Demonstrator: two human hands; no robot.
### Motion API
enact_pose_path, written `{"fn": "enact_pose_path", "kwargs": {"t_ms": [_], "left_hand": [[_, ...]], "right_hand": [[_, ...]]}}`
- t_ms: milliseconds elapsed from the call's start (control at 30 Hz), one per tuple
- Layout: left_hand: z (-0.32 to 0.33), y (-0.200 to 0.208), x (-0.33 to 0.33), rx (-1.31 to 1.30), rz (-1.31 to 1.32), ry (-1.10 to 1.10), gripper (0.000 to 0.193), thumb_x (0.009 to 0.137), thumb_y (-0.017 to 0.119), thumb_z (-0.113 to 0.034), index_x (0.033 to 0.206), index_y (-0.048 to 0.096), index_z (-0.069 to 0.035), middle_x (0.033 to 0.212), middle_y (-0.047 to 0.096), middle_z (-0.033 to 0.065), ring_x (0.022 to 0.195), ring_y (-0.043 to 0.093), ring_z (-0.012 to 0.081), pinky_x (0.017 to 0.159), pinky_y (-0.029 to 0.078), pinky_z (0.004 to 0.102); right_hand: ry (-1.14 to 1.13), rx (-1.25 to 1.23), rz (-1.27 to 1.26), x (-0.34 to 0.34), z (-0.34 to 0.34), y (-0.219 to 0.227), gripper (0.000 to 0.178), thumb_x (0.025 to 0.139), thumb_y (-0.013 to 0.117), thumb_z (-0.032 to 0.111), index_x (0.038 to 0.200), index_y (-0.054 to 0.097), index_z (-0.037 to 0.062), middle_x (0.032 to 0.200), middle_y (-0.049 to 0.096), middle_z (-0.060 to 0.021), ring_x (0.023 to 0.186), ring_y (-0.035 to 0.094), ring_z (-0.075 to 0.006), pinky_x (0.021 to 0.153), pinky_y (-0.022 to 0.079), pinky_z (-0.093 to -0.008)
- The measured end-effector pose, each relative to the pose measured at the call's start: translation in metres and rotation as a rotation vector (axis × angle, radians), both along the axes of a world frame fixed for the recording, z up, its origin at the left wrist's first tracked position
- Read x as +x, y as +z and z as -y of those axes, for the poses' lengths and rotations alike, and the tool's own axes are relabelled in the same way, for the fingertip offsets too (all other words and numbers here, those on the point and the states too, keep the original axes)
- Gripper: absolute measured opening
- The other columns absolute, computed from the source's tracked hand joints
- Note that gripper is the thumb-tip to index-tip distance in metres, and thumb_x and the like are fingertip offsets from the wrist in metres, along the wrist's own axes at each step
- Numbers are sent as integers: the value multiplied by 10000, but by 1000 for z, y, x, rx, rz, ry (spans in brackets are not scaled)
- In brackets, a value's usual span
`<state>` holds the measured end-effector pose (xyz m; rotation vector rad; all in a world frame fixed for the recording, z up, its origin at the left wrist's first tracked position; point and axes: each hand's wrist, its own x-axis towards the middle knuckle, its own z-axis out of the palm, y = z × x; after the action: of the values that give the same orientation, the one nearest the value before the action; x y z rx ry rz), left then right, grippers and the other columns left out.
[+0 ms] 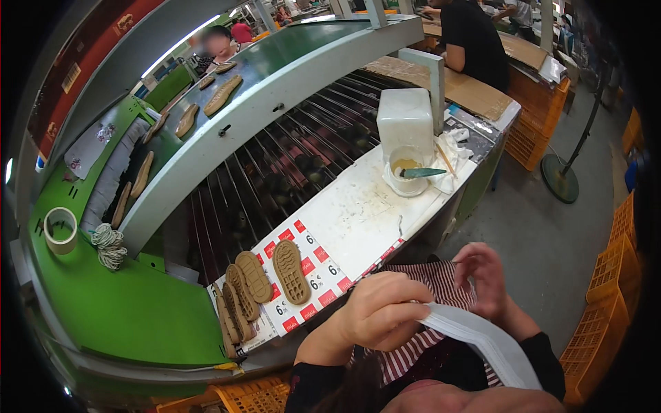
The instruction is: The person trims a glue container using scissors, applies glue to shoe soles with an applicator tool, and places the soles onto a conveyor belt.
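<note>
A white face mask hangs as a long, flat, pleated band in front of the person's chest, below the near edge of the worktop and clear of it. It runs slantwise from the upper left down to the lower right, its lower end widening near the bottom of the view. The left hand pinches its upper end between curled fingers and thumb. The right hand, fingers bent, is raised just above the band over a red-and-white striped cloth on the lap.
</note>
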<state>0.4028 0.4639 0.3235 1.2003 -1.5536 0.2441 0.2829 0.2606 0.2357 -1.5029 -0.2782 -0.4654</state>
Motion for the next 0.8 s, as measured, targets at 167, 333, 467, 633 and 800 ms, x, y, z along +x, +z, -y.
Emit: {"fn": "enact_pose_path", "kwargs": {"t_ms": [167, 333, 467, 633, 800], "left_hand": [[-11, 7, -9, -121, 173, 114, 365, 612, 656, 37, 965, 566, 3, 890, 607, 153, 555, 564, 213, 444, 424, 291], [-25, 18, -18, -88, 194, 209, 368, 619, 659, 40, 976, 579, -1, 871, 605, 140, 560, 567, 213, 452, 433, 291], [-44, 44, -27, 205, 104, 403, 316, 627, 735, -35, 923, 656, -109, 782, 623, 38, 646, 589, 182, 557, 425, 278], [-70, 61, -4, 447, 37, 86, 246, 663, 799, -177, 785, 671, -6, 636, 559, 72, 507, 547, 180, 422, 372, 282], [-90, 43, -5, -34, -385, -560, 282, 794, 732, -273, 704, 597, -42, 679, 534, 71, 571, 506, 217, 482, 368, 322]], "right_hand": [[-12, 49, 508, -16, -44, 40, 700, 754, 762, 259, 1322, 376, 119, 1036, 486, -162, 705, 546, -195, 550, 478, -266], [11, 320, 757, -21, -56, 87, 153, 876, 604, 207, 893, 536, 72, 737, 469, -150, 489, 521, -257, 470, 482, -328], [-181, 238, 837, -10, -67, 89, 247, 805, 695, 126, 813, 471, 24, 708, 458, -107, 496, 555, -259, 426, 477, -318], [-245, 182, 826, -15, -67, 89, 275, 787, 674, 10, 738, 404, 23, 663, 469, -92, 481, 574, -238, 424, 533, -324], [15, 213, 828, -5, -71, 91, 216, 818, 616, -12, 752, 412, 5, 686, 483, -132, 554, 623, -310, 445, 547, -377]]}}
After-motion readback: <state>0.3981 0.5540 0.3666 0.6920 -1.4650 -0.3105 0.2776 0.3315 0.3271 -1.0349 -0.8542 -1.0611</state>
